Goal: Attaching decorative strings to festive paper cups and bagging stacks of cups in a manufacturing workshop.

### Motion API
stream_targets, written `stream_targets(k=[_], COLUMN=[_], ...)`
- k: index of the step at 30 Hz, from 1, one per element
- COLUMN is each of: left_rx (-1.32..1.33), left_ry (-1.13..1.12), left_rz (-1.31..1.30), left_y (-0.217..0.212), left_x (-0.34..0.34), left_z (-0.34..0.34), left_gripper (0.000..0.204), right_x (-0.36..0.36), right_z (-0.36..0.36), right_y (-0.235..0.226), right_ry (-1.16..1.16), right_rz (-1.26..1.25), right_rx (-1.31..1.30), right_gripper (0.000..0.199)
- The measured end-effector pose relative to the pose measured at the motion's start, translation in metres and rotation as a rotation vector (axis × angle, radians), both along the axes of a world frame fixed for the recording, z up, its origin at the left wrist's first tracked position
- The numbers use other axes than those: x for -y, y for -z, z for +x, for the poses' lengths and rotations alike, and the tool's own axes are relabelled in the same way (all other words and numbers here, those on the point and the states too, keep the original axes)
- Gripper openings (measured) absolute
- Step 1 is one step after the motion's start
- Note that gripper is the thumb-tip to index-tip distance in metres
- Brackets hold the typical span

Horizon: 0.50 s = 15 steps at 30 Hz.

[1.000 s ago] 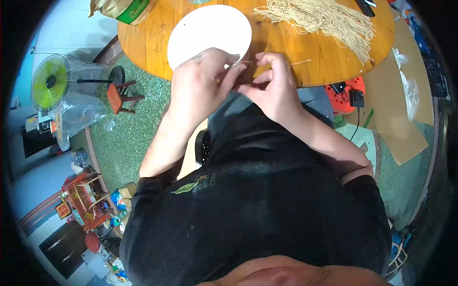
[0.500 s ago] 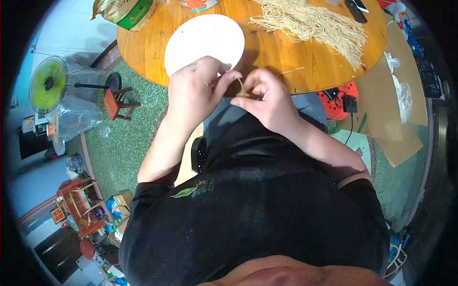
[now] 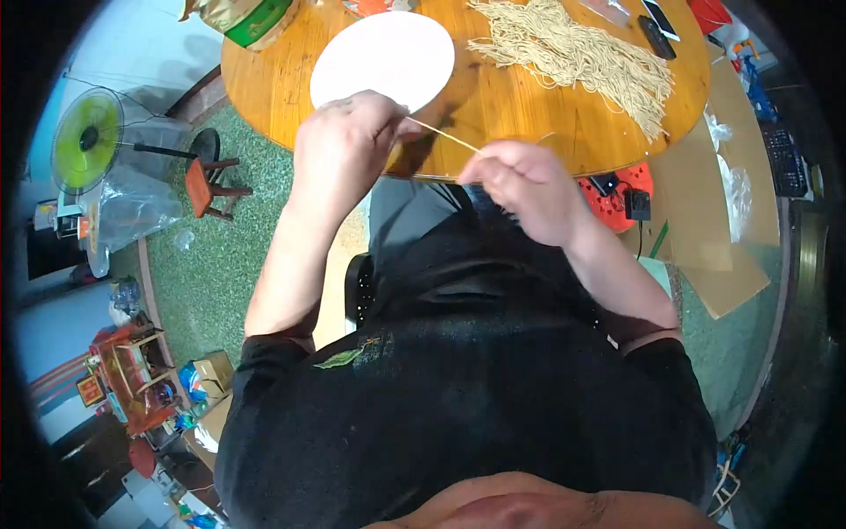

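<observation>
A thin beige cord point(image 3: 443, 135) runs taut on a slant between my two hands, over the table's near edge. My left hand point(image 3: 342, 145) is closed on its upper left end, just in front of a white round disc point(image 3: 383, 62). With thumb and fingers pressed together, my right hand point(image 3: 533, 189) grips the cord's lower right end. Whether anything else sits inside either hand is hidden by the fingers. A loose heap of similar beige cords point(image 3: 582, 57) lies on the round wooden table point(image 3: 493, 101), beyond my right hand.
A gold and green bag point(image 3: 260, 22) stands at the table's far left; a phone point(image 3: 661, 19) and a dark object point(image 3: 656, 38) lie at the far right. Below the right edge are a red stool point(image 3: 636, 181) and cardboard point(image 3: 727, 273). A fan point(image 3: 88, 138) stands left.
My hands have drawn apart, the right one moving right and slightly down, the left slightly left and up. The cord, bunched between the fingers before, is now stretched straight.
</observation>
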<state>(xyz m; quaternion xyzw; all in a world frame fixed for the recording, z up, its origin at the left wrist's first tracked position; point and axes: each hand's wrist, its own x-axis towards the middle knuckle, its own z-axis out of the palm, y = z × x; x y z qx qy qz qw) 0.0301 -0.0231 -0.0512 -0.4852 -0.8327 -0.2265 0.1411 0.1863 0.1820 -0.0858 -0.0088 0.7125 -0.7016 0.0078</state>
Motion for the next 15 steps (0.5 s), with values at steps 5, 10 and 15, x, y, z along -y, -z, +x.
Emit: stream_targets(k=[5, 10, 15], left_rx=[-0.070, -0.033, -0.015], left_ry=[0.105, 0.155, 0.128], left_rz=[0.021, 0.022, -0.009], left_y=[-0.003, -0.005, -0.008], left_x=[0.004, 0.001, 0.025], left_z=[0.010, 0.018, -0.003], left_gripper=[0.010, 0.007, 0.004], right_x=[-0.017, -0.018, -0.045], right_z=[0.017, 0.024, 0.028], right_y=[-0.046, -0.066, -0.096], right_ry=[-0.007, -0.082, -0.131], right_rz=[0.149, 0.303, 0.523], right_rx=[-0.077, -0.214, -0.161], right_gripper=[0.028, 0.026, 0.019])
